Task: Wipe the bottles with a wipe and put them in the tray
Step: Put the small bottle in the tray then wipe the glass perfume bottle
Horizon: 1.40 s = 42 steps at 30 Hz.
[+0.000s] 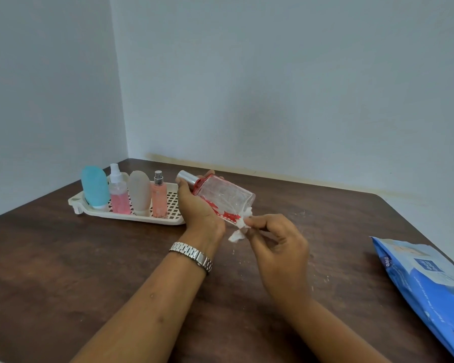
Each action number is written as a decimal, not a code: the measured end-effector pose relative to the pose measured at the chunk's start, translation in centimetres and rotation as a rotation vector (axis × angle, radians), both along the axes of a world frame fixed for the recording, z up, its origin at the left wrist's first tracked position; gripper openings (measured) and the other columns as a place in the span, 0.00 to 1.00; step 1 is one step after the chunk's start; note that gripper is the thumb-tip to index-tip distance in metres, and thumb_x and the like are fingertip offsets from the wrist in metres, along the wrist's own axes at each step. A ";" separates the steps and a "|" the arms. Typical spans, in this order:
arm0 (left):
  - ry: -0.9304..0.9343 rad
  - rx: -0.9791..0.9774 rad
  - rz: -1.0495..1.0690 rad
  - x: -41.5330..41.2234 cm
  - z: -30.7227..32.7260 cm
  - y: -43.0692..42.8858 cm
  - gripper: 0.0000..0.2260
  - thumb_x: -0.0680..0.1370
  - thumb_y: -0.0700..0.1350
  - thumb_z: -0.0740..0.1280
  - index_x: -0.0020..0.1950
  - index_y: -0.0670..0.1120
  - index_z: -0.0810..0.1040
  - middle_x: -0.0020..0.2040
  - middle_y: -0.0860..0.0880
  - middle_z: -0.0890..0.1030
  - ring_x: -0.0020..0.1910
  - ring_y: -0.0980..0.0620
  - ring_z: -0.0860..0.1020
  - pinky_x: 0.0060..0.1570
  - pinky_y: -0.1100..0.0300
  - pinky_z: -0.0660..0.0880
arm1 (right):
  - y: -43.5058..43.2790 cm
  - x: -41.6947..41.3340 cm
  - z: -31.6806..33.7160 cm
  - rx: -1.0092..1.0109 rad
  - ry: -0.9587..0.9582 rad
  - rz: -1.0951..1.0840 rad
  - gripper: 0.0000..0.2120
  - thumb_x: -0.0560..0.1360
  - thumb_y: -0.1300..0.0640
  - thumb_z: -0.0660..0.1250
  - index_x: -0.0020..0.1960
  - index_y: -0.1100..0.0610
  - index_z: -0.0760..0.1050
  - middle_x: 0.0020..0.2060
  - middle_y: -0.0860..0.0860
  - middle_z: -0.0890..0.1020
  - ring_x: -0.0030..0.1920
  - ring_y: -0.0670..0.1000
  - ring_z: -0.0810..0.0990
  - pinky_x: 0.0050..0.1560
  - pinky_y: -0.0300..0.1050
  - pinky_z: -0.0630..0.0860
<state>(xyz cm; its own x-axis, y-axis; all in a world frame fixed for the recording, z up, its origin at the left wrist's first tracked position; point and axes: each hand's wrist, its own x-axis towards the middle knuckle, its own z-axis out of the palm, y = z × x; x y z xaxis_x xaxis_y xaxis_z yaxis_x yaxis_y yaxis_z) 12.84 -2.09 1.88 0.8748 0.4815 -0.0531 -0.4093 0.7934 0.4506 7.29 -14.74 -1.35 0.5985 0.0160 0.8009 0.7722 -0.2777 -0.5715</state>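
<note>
Four bottles stand in the cream lattice plastic tray (168, 220); left hand (198, 208) grips the last, a clear glass bottle with red print (222, 196), right hand (275, 241) pinching a crumpled white wipe (243, 221) against its base.

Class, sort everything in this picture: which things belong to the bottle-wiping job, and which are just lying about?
Job: clear red-printed bottle in left hand; wipe in right hand; tray; four bottles standing in it; blue wipes pack.
Lying about: white flecks on the table; wristwatch, merely worn.
</note>
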 end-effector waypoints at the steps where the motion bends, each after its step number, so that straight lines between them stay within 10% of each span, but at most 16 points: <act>1: 0.010 0.003 -0.010 -0.1 0.1 0.0 0.23 0.80 0.61 0.55 0.43 0.45 0.79 0.43 0.46 0.82 0.51 0.44 0.78 0.60 0.48 0.73 | -0.3 0.2 0.2 -0.098 -0.113 -0.031 0.06 0.69 0.65 0.72 0.45 0.57 0.82 0.41 0.45 0.81 0.43 0.42 0.79 0.44 0.31 0.75; 9: 0.107 0.104 -0.046 -0.8 0.2 -1.8 0.22 0.81 0.59 0.57 0.39 0.45 0.80 0.43 0.47 0.81 0.49 0.47 0.76 0.52 0.52 0.73 | -1.3 0.8 0.6 -0.674 -0.575 -0.240 0.06 0.74 0.63 0.65 0.46 0.60 0.81 0.43 0.52 0.81 0.44 0.51 0.75 0.43 0.42 0.75; 19: 0.111 0.309 -0.252 -1.5 -1.0 -4.2 0.25 0.79 0.61 0.58 0.57 0.41 0.79 0.47 0.45 0.79 0.46 0.49 0.78 0.51 0.53 0.75 | -1.4 0.3 1.5 -0.531 -0.463 -0.175 0.05 0.73 0.60 0.62 0.49 0.55 0.68 0.38 0.51 0.76 0.41 0.46 0.71 0.37 0.35 0.69; 29: 0.155 0.319 -0.105 -1.1 -0.6 -2.1 0.16 0.80 0.57 0.59 0.44 0.47 0.76 0.46 0.47 0.80 0.49 0.49 0.76 0.54 0.52 0.72 | -1.8 0.8 0.7 -0.896 -0.381 -0.102 0.20 0.66 0.62 0.75 0.48 0.51 0.67 0.37 0.47 0.79 0.40 0.47 0.76 0.34 0.34 0.73; 42: 0.093 0.571 -0.295 -0.9 -1.9 -2.2 0.24 0.77 0.60 0.59 0.55 0.41 0.79 0.51 0.43 0.83 0.50 0.44 0.79 0.59 0.45 0.72 | -4.5 3.2 2.1 -0.166 0.121 -0.023 0.11 0.75 0.64 0.66 0.56 0.56 0.80 0.56 0.47 0.76 0.53 0.28 0.71 0.47 0.21 0.68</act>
<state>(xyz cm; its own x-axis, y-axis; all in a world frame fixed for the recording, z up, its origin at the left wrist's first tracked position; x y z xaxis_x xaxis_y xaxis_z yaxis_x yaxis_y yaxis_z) 11.97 -4.30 -0.02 0.9789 0.1961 0.0580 -0.1494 0.4916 0.8579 10.50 -19.28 0.78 0.6922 0.1266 0.7105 0.6928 -0.3927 -0.6049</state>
